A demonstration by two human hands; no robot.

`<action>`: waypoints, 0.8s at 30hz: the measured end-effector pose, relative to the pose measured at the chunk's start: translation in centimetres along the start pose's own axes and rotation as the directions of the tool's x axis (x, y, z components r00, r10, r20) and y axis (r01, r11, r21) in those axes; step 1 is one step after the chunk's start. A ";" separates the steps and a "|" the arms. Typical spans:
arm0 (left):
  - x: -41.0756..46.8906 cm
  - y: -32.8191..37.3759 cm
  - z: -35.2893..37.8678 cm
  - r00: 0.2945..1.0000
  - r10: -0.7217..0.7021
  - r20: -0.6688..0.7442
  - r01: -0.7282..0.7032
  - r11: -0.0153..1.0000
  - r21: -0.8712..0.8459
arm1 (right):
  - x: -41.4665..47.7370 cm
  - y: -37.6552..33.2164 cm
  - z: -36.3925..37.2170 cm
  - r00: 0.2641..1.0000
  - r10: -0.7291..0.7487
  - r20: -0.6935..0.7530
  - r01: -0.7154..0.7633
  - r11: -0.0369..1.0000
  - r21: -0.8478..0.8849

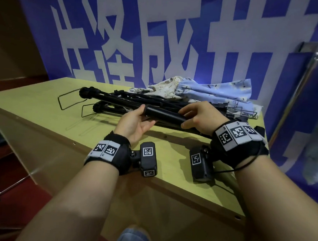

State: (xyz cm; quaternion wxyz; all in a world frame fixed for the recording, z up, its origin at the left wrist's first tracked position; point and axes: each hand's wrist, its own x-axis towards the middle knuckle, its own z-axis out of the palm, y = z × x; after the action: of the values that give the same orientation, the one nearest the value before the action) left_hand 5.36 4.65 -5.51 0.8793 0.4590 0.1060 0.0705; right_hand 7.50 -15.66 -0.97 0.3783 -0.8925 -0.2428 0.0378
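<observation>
A black tube [164, 114] lies across the front of a folded black metal frame [114, 98] on a yellow-green tabletop [42, 108]. My left hand [135, 123], palm up, grips the tube's left end between thumb and fingers. My right hand [198, 116] curls over the tube's right end. Both wrists wear black bands with square black-and-white markers and small black boxes. The tube's underside and part of the frame are hidden by my hands.
Behind the frame lies crumpled cloth, cream [166, 89] and light blue [222, 92]. Thin wire loops [69, 101] stick out at the frame's left end. A blue banner with large white characters [160, 35] stands behind the table. A metal-framed panel [307, 93] leans at the right.
</observation>
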 end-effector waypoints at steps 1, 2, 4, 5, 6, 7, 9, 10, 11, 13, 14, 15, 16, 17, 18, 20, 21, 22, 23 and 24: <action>0.2 0.1 0.5 1.000 0.009 0.006 -0.009 0.999 -0.036 | 0.2 -0.1 -0.3 1.000 0.002 -0.021 -0.002 1.000 -0.023; 0.5 0.2 0.9 1.000 0.024 0.006 -0.024 0.998 -0.065 | 0.4 -0.2 -0.4 0.997 -0.009 -0.078 0.007 0.999 -0.032; 1.3 0.3 1.6 0.999 0.051 -0.004 -0.051 0.992 -0.114 | 0.7 -0.2 -0.5 0.950 -0.066 -0.304 0.092 0.993 0.069; 1.8 0.3 2.0 0.998 0.060 -0.016 -0.061 0.986 -0.156 | 0.7 0.0 -0.5 0.908 -0.081 -0.411 0.164 0.972 0.170; 2.5 0.3 2.3 0.997 0.069 -0.029 -0.074 0.975 -0.208 | 0.6 0.0 -0.6 0.882 -0.077 -0.465 0.234 0.928 0.290; 3.0 0.5 2.4 0.996 0.081 -0.033 -0.087 0.960 -0.266 | 0.6 0.0 -0.6 0.879 -0.060 -0.473 0.279 0.870 0.407; 4.4 0.6 3.0 0.995 0.091 -0.036 -0.098 0.928 -0.360 | 1.0 0.2 -0.8 0.911 0.004 -0.413 0.266 0.759 0.594; 4.8 0.7 3.2 0.995 0.093 -0.047 -0.104 0.917 -0.386 | 1.3 0.1 -0.8 0.930 0.063 -0.363 0.217 0.702 0.678; 5.4 0.6 3.5 0.994 0.096 -0.050 -0.108 0.908 -0.405 | 2.0 0.3 -0.8 0.943 0.140 -0.302 0.146 0.641 0.754; 6.1 0.5 4.0 0.994 0.104 -0.031 -0.108 0.901 -0.421 | 3.1 0.9 -0.7 0.951 0.259 -0.168 0.017 0.501 0.865; 6.0 0.4 4.1 0.994 0.110 -0.013 -0.105 0.902 -0.418 | 3.4 1.4 -0.5 0.951 0.282 -0.124 -0.015 0.444 0.896; 5.9 0.3 4.1 0.993 0.115 0.009 -0.102 0.911 -0.400 | 3.7 2.0 -0.1 0.952 0.287 -0.103 -0.024 0.407 0.913; 5.8 0.0 4.0 0.992 0.119 0.027 -0.101 0.922 -0.375 | 3.9 2.6 0.2 0.956 0.280 -0.092 -0.022 0.379 0.925; 5.8 -0.4 3.9 0.991 0.124 0.044 -0.101 0.933 -0.345 | 4.1 3.1 0.6 0.957 0.276 -0.087 -0.016 0.353 0.936; 5.8 -1.0 3.7 0.990 0.125 0.061 -0.100 0.945 -0.313 | 4.2 3.6 0.9 0.954 0.285 -0.089 -0.004 0.310 0.951; 5.8 -1.5 3.5 0.983 0.145 0.110 -0.115 0.965 -0.237 | 4.1 4.0 1.0 0.948 0.304 -0.093 0.042 0.170 0.985; 5.8 -1.6 3.4 0.979 0.156 0.135 -0.127 0.972 -0.200 | 4.1 4.2 0.9 0.945 0.313 -0.092 0.064 0.097 0.993; 5.9 -1.8 3.4 0.974 0.169 0.150 -0.145 0.977 -0.158 | 3.9 4.4 0.7 0.939 0.331 -0.098 0.090 0.039 0.995; 5.8 -1.7 3.5 0.969 0.184 0.162 -0.167 0.979 -0.115 | 3.8 4.4 0.5 0.936 0.336 -0.105 0.116 -0.012 0.993; 5.8 -1.7 3.5 0.966 0.196 0.166 -0.185 0.980 -0.079 | 3.7 4.4 0.4 0.937 0.331 -0.108 0.131 -0.046 0.990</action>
State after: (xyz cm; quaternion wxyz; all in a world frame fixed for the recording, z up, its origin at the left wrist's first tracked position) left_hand 11.87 2.19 -5.68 0.8883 0.4435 -0.0177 0.1178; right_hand 12.44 -16.33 -3.92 0.9322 -0.3516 -0.0084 0.0851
